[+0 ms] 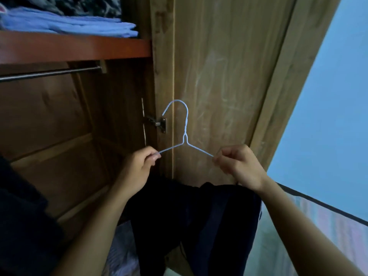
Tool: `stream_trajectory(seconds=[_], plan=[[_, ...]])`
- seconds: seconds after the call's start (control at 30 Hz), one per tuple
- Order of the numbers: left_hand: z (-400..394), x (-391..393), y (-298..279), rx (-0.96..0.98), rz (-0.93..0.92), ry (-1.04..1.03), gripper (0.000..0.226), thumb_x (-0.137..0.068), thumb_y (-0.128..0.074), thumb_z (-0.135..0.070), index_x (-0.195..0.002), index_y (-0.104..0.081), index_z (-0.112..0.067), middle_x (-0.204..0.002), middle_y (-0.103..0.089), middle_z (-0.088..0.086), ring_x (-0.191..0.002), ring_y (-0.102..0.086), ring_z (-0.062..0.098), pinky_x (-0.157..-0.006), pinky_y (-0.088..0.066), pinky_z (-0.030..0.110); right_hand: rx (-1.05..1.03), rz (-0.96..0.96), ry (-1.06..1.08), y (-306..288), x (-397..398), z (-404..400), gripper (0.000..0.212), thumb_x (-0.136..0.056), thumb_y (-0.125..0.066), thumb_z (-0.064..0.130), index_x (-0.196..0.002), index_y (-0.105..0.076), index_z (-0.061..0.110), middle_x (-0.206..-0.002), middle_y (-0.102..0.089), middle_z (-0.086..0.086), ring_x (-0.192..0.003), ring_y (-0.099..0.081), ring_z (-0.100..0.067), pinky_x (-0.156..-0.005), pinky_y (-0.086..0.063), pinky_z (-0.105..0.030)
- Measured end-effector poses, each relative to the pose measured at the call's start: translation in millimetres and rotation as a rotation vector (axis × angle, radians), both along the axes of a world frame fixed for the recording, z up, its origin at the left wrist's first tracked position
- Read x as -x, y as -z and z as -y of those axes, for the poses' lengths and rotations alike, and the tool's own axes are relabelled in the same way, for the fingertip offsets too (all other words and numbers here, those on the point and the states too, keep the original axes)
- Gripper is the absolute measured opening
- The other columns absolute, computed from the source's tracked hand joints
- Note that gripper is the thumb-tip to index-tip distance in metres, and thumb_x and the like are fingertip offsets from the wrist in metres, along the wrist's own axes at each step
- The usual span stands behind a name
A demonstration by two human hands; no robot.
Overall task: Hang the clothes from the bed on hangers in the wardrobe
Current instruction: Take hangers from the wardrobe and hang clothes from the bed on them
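i hold the hanger (186,134) by its two shoulders: my left hand (139,166) pinches the left end, my right hand (237,166) pinches the right end, both closed on the wire. the dark garment (191,216) hangs below my wrists, on the hanger i think, though the bar is hidden. the long axis runs left to right, hook up. the rod (49,73) lies up and to the left, well apart, so my left hand is nearer and the hook must travel that way.
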State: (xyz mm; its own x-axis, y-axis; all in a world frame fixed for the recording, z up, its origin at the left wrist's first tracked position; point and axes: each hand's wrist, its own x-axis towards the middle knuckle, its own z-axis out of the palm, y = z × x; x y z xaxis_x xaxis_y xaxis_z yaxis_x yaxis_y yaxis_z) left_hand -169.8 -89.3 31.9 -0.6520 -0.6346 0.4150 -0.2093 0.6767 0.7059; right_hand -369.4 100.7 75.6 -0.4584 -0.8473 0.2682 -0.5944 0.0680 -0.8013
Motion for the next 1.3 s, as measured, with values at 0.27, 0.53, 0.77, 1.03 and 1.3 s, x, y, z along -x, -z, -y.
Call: stream_trajectory(seconds=[0.27, 0.53, 0.77, 1.03, 1.3], plan=[[-62, 72, 7, -0.207, -0.146, 0.165, 0.017, -0.088, -0.064, 0.001, -0.082, -0.069, -0.014, -0.067, -0.066, 0.002, -0.063, -0.06, 0.003, -0.064, -0.044, 0.012, 0.045, -0.311, 0.366, 29, 39, -95, 0.021, -0.091, -0.069, 0.024, -0.072, -0.066, 0.032, -0.062, -0.062, 0.012, -0.057, -0.056, -0.007, -0.059, -0.043, -0.029], [-95, 133, 1, -0.337, -0.143, 0.449, 0.025, -0.083, -0.069, 0.004, -0.074, -0.072, -0.02, -0.065, -0.068, 0.008, -0.062, -0.061, 0.011, -0.06, -0.045, 0.027, 0.07, -0.21, 0.658, 20, 26, -169, 0.019, -0.089, -0.071, 0.018, -0.077, -0.071, 0.033, -0.067, -0.068, 0.018, -0.06, -0.063, -0.012, -0.063, -0.05, -0.025], [-120, 150, -20, -0.196, -0.075, 0.718, 0.02, -0.087, -0.069, -0.005, -0.079, -0.073, -0.024, -0.065, -0.069, -0.002, -0.059, -0.06, 0.006, -0.062, -0.049, 0.027, 0.023, -0.286, 0.967, 11, -22, -209, 0.015, -0.089, -0.072, 0.018, -0.082, -0.073, 0.031, -0.069, -0.068, 0.017, -0.061, -0.064, -0.01, -0.065, -0.054, -0.034], [-144, 140, -32, -0.172, -0.097, 0.95, 0.013, -0.087, -0.07, -0.008, -0.081, -0.073, -0.019, -0.067, -0.071, -0.002, -0.058, -0.062, 0.016, -0.059, -0.052, 0.025, -0.06, -0.4, 1.216, -3, -108, -229, 0.012, -0.088, -0.072, 0.013, -0.089, -0.076, 0.024, -0.067, -0.066, 0.02, -0.064, -0.064, -0.007, -0.062, -0.049, -0.018], [-186, 134, -32, -0.171, -0.084, 1.15, 0.022, -0.085, -0.073, -0.012, -0.076, -0.068, -0.031, -0.067, -0.07, -0.012, -0.056, -0.062, 0.004, -0.058, -0.05, 0.018, -0.146, -0.391, 1.445, -7, -178, -253, 0.013, -0.088, -0.074, 0.016, -0.092, -0.077, 0.028, -0.072, -0.07, 0.018, -0.064, -0.065, -0.004, -0.064, -0.053, -0.025]])
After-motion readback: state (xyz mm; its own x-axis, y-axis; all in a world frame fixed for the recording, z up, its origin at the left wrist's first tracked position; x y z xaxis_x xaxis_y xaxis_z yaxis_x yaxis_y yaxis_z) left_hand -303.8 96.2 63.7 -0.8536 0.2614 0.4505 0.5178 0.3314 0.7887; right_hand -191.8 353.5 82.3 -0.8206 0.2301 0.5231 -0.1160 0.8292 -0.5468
